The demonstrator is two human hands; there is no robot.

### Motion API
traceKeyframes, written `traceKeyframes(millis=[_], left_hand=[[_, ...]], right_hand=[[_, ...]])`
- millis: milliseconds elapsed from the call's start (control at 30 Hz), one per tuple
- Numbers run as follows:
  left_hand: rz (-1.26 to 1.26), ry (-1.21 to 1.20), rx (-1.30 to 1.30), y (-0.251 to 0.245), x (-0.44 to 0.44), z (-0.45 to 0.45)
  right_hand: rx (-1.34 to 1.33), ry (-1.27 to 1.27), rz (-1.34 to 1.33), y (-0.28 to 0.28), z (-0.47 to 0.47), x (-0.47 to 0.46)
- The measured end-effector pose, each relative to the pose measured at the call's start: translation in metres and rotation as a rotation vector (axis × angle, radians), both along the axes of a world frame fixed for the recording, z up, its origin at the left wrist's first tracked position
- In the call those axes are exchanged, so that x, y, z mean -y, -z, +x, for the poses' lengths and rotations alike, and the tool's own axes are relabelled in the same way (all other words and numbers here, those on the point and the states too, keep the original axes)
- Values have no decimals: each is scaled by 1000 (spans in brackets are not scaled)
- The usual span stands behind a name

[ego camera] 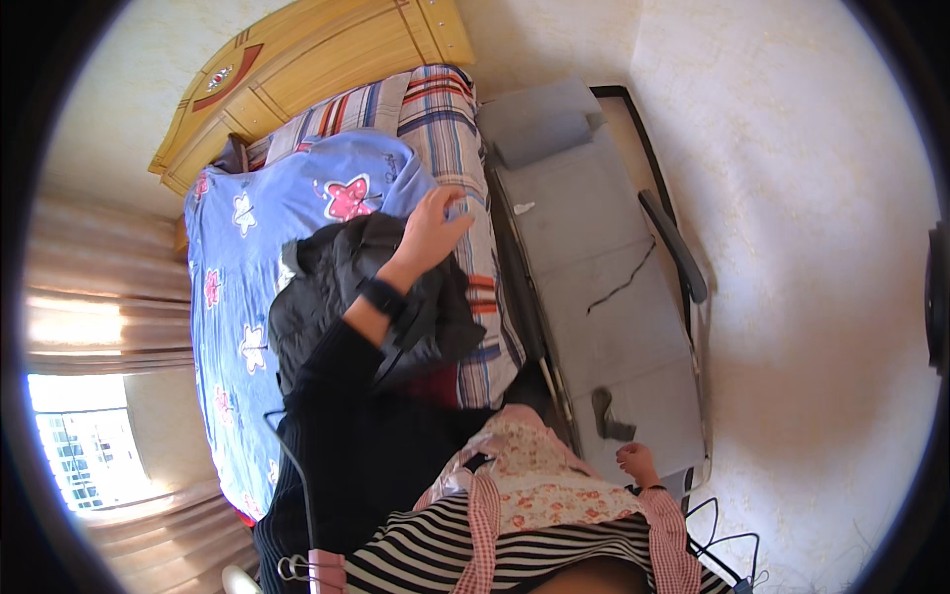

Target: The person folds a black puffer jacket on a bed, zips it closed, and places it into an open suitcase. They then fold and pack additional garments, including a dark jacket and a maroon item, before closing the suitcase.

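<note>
My left hand (pixel 434 226), in a black sleeve with a black band at the wrist, hovers over a bed. Its thumb and fingers are apart, and I see nothing between them. A dark padded jacket (pixel 312 315) lies bunched on the bed, partly hidden under my forearm. Beyond it spreads a blue blanket (pixel 289 193) with pink and white star prints. My right hand (pixel 637 462) hangs low beside a grey folding lounger (pixel 616 297), its fingers curled; whether they close on anything is unclear. Just above that hand, a dark strap-like item (pixel 608 417) rests on the lounger.
A striped sheet (pixel 445 156) covers the bed, below a wooden headboard (pixel 326 63). The lounger carries a grey pillow (pixel 545 137), a black cord (pixel 627 281) and a small white scrap (pixel 524 209). Its armrest (pixel 672 245) stands by the wall. Curtains (pixel 111 319) hang at left.
</note>
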State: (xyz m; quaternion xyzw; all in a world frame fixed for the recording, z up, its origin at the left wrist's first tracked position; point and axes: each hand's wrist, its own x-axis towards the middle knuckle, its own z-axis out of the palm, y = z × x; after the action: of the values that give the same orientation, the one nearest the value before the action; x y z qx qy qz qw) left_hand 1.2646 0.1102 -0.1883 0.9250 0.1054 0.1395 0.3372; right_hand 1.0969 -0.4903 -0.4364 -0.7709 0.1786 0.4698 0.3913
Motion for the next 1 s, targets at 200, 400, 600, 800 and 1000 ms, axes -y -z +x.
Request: traceKeyframes(millis=[200,400,600,800,1000], left_hand=[[22,-455,-254,140,-117,185],[125,-563,-488,231,-180,246],[249,-549,-581,291,-229,251],[499,-572,-261,351,-229,231],[458,-568,-187,360,-233,232]], right_hand=[[-8,26,104,26,84,-116],[-128,19,226,76,142,-211],[-128,-90,224,123,229,-318],[-66,-82,261,190,332,-453],[426,-61,143,246,453,-593]])
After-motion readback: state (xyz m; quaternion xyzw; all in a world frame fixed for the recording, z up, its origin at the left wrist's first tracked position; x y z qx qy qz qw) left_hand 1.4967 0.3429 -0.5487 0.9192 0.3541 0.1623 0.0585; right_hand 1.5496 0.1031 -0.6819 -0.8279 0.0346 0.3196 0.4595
